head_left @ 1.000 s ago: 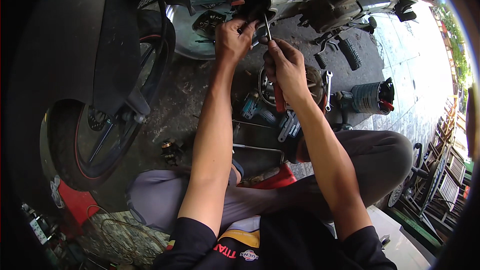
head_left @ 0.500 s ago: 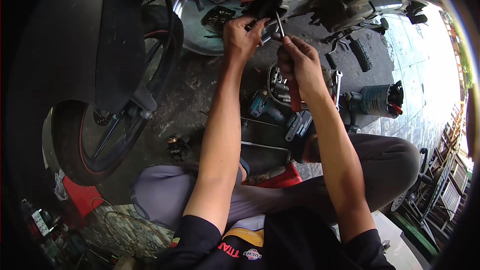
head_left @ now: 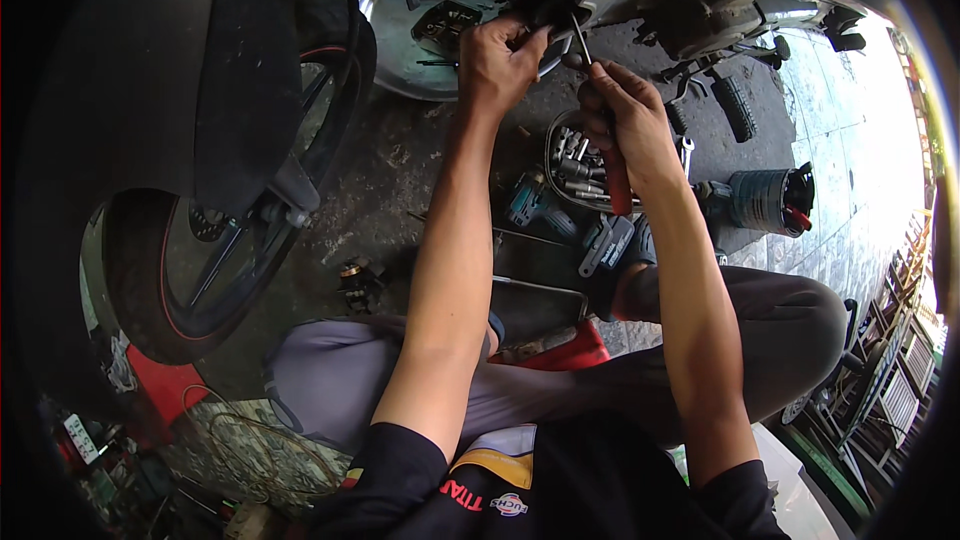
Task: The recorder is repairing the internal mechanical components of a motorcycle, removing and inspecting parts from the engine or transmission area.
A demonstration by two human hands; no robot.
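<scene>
In my right hand (head_left: pixel 635 120) is a screwdriver (head_left: pixel 617 180), its red handle running down below the closed fingers. Its thin metal shaft points up at a dark recess on the underside of a motorcycle engine (head_left: pixel 705 20). Whether the tip touches anything cannot be made out. My left hand (head_left: pixel 497 60) is raised just left of the shaft, fingers curled and thumb drawn in against the dark part; what they grip is hidden. Behind it a metal basin (head_left: pixel 400 90) holds a dark part (head_left: pixel 446 26).
A bowl of sockets (head_left: pixel 583 165), a teal power drill (head_left: pixel 538 205) and a battery (head_left: pixel 606 243) lie below my hands. A tin can (head_left: pixel 770 200) stands at right. At left are a motorcycle wheel (head_left: pixel 150 285) and a small metal part (head_left: pixel 357 280) on the floor.
The whole view has shifted slightly, so everything sits a bit farther right. Both hands keep their places at the engine, with the screwdriver held at much the same angle.
</scene>
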